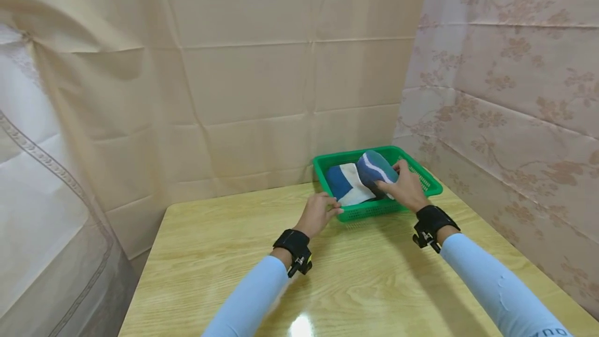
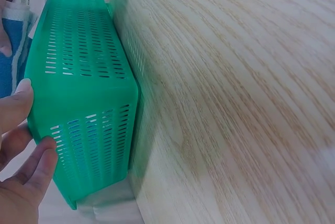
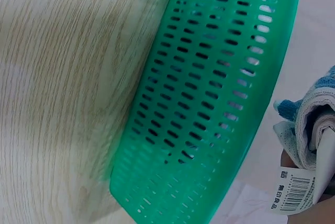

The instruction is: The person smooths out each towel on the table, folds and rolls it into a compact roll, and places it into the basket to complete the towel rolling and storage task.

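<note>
My right hand point(image 1: 406, 189) grips a rolled blue towel point(image 1: 373, 166) with a white stripe, over the right half of a green plastic basket point(image 1: 374, 212). In the right wrist view the towel's coiled end point(image 3: 309, 124) shows, and a white barcode label point(image 3: 294, 191) hangs from it. At the basket's near left corner, my left hand point(image 1: 317, 213) pinches the rim, thumb on top and fingers against the slotted outer wall point(image 2: 78, 98). A blue and white folded cloth point(image 1: 348, 183) lies in the left part of the basket, beside the rolled towel.
The basket stands at the far right of a wood-grain table point(image 1: 224, 254). Behind it hangs a beige cloth point(image 1: 252, 92), and a floral-patterned cloth point(image 1: 505, 103) hangs along the right side. White fabric point(image 1: 42, 212) is at the left.
</note>
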Motion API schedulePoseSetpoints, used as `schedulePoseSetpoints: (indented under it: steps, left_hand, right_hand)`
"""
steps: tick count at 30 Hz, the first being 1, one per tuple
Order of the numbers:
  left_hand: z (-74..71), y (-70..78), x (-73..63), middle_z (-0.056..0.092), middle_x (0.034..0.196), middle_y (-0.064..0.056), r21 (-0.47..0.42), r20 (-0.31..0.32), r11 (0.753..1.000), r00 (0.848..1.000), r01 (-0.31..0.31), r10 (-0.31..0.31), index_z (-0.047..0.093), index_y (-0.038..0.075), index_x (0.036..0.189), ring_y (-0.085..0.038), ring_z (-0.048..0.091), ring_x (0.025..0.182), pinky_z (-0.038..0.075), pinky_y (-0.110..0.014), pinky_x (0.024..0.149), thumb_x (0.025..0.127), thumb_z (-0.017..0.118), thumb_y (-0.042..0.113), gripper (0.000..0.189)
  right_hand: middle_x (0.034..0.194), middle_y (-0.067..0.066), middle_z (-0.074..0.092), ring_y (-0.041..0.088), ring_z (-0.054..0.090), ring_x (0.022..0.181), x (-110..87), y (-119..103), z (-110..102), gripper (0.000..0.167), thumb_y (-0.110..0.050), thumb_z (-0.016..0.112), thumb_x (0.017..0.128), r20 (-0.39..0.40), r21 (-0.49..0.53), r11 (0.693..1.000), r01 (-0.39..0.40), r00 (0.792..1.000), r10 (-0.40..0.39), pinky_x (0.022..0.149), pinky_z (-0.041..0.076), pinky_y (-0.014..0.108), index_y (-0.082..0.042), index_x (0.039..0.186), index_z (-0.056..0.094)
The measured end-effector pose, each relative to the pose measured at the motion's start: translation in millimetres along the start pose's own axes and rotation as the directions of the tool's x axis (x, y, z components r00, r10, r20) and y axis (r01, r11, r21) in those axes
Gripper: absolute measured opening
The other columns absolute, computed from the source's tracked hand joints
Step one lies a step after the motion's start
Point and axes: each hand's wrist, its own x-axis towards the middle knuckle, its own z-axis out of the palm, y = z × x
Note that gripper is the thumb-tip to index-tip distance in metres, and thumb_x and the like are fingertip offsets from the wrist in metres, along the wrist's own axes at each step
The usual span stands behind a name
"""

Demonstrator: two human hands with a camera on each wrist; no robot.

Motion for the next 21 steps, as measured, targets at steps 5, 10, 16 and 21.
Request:
schedulePoseSetpoints:
  steps: [5,10,16,21]
  left_hand:
    - [1.5,-2.1,-0.6,0.072,0.097,-0.005,0.0,0.002,1.0,1.0,-0.002,0.002,0.081,0.008,0.094,-0.022,0.069,0.095,0.055,-0.027,0.085,0.092,0.078,0.019,0.011]
    - [-0.8,-3.6,0.6,0.072,0.098,-0.005,0.012,0.002,1.0,1.0,-0.005,0.005,0.081,0.009,0.095,-0.021,0.068,0.095,0.055,-0.027,0.086,0.093,0.077,0.02,0.012]
    - [0.1,-6.0,1.2,0.072,0.095,-0.003,0.016,-0.008,1.0,1.0,-0.005,0.006,0.082,0.01,0.093,-0.018,0.068,0.092,0.054,-0.024,0.082,0.091,0.079,0.021,0.012]
    - [2.1,-5.5,0.7,0.071,0.093,-0.002,0.02,0.003,1.0,1.0,-0.008,0.008,0.083,0.01,0.092,-0.017,0.067,0.089,0.053,-0.022,0.08,0.092,0.079,0.021,0.012]
  right_hand:
    - [0.104,0.026,0.061,0.036,0.061,0.082,1.0,6,-3,0.069,-0.046,0.076,0.092,-0.003,-0.008,1.0,-0.015,1.0,0.015,0.067,0.047,0.044,-0.001,0.132,0.041]
    - [0.105,0.029,0.061,0.039,0.062,0.084,4.1,9,-8,0.07,-0.046,0.074,0.093,-0.006,-0.022,1.0,-0.021,1.0,0.021,0.069,0.047,0.046,0.002,0.132,0.04]
    - [0.104,0.031,0.062,0.041,0.061,0.085,5.6,17,-9,0.073,-0.046,0.074,0.093,-0.014,-0.049,0.998,-0.041,0.999,0.041,0.069,0.047,0.048,0.004,0.134,0.04]
    - [0.108,0.032,0.06,0.044,0.059,0.089,6.6,25,-9,0.075,-0.045,0.073,0.094,-0.026,-0.063,0.996,-0.057,0.998,0.055,0.071,0.046,0.05,0.005,0.137,0.039]
